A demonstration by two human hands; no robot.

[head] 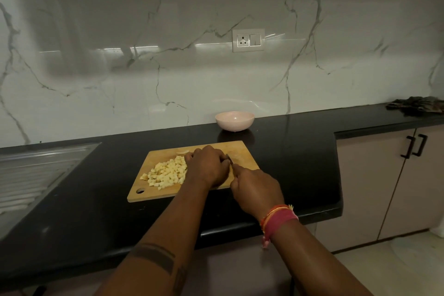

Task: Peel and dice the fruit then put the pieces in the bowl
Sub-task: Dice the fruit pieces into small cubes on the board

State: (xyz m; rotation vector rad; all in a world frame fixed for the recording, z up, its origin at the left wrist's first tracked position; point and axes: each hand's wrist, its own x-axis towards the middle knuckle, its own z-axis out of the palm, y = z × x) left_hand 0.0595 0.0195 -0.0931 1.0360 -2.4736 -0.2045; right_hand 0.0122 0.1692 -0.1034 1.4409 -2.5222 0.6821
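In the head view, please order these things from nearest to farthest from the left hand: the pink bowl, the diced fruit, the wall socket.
1. Diced fruit: just left of the left hand, on the cutting board.
2. Pink bowl: behind the board, on the counter.
3. Wall socket: high on the marble wall.

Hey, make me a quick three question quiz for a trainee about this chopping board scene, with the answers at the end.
1. True or false: the pink bowl already holds diced fruit.
2. Where does the pile of diced pieces lie on the cutting board? A. its left part B. its right part C. off the board
3. Fill in: the right hand holds the ____.

Key
1. False: the bowl looks empty, behind the board.
2. A
3. knife; the left hand covers whatever is being cut.
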